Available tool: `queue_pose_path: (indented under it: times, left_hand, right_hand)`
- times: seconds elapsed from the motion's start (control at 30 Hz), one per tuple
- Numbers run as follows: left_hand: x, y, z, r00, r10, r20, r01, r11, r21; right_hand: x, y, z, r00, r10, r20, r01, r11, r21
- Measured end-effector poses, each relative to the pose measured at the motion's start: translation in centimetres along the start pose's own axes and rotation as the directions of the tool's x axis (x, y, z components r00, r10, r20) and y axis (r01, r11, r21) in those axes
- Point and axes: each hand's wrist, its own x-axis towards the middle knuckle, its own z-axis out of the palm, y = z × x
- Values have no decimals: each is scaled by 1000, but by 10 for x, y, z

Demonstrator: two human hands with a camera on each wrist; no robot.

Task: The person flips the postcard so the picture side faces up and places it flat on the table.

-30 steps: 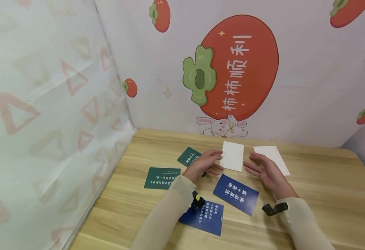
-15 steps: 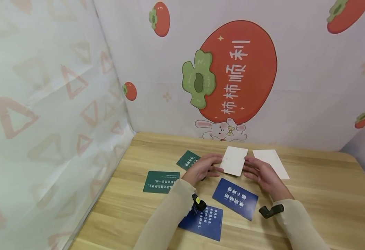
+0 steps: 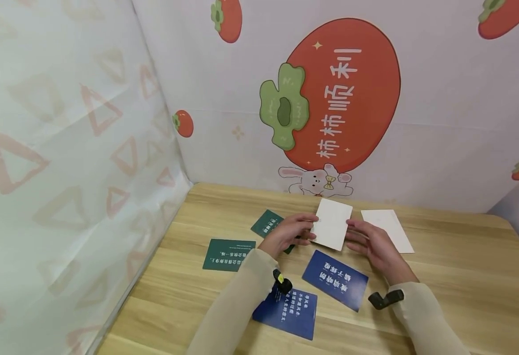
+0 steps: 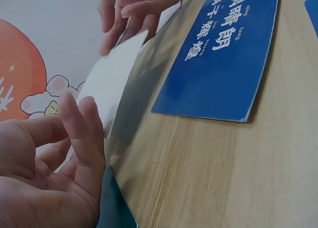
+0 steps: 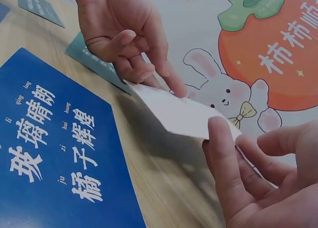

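A white card [image 3: 332, 224] is tilted just off the wooden table, spanning the gap between both hands; a shadow falls beneath it in the wrist views. On its left edge the left hand [image 3: 288, 232] grips with bent fingers. The right hand [image 3: 377, 244] grips the opposite edge, its fingertips against the card in the right wrist view. Nearer the person lies a blue card [image 3: 336, 280] with white lettering. A second white card [image 3: 390, 229] lies flat behind the right hand, partly covered by it.
Left of the hands lie a green card [image 3: 266, 223], partly behind the left hand, and another green card [image 3: 228, 255]. A second blue card [image 3: 295, 315] is partly hidden by the left sleeve. Printed cloth walls [image 3: 224, 162] border the table [image 3: 463, 276] behind and at left.
The white card lay flat between the hands. Both hands have since closed in on its edges, and it is now tilted and raised off the table.
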Motion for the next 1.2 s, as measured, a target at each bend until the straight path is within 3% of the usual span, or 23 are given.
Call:
queue_pose_path:
  times: [0.2, 0.37, 0.8, 1.0, 1.1, 1.2]
  left_hand:
    - [0, -3, 0, 998, 61, 29, -63, 996, 69]
    - [2, -1, 3, 995, 95, 9, -96, 990, 105]
    - [4, 0, 8, 990, 119, -68, -114, 991, 73]
    - [4, 2, 8, 973, 204, -109, -197, 978, 72]
    - [4, 3, 8, 965, 240, -108, -235, 970, 63]
    - [5, 3, 8, 961, 260, -96, -254, 965, 69]
  right_hand:
    - [-1, 1, 0, 999, -26, -33, 25, 999, -45]
    - [-1, 3, 0, 997, -51, -57, 45, 994, -95]
    - [-2, 8, 3, 986, -121, -119, 112, 991, -76]
    - [-6, 3, 8, 960, -216, -178, 177, 962, -209]
    - [-6, 0, 9, 949, -226, -218, 161, 946, -283]
    - [-7, -2, 10, 946, -215, -242, 145, 950, -276]
